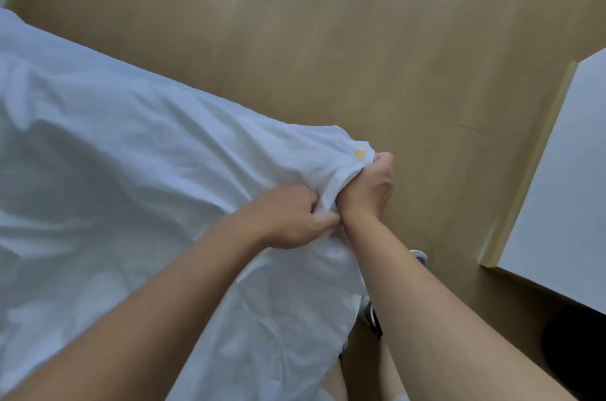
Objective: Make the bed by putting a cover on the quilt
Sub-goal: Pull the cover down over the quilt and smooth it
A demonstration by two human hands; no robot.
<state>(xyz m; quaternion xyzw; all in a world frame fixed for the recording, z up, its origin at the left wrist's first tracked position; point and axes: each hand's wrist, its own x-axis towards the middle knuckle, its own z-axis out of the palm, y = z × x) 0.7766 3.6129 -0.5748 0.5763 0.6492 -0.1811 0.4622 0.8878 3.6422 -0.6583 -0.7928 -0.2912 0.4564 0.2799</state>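
The white cover (pixel 124 145) lies rumpled across the left and near part of the scene, and its corner rises to the middle, where both hands meet on it. The right hand (pixel 370 184) grips the corner in a closed fist, fingers curled round bunched cloth, just beside a small yellow mark (pixel 360 155) on the fabric. The left hand (pixel 288 217), touching the right wrist, pinches a fold of the cover between thumb and curled fingers. Whether the quilt is inside cannot be told. Beyond lies a wooden floor (pixel 295 23); a white cabinet (pixel 564 177) stands at the right, and a shoe (pixel 420 257) shows near the right forearm.
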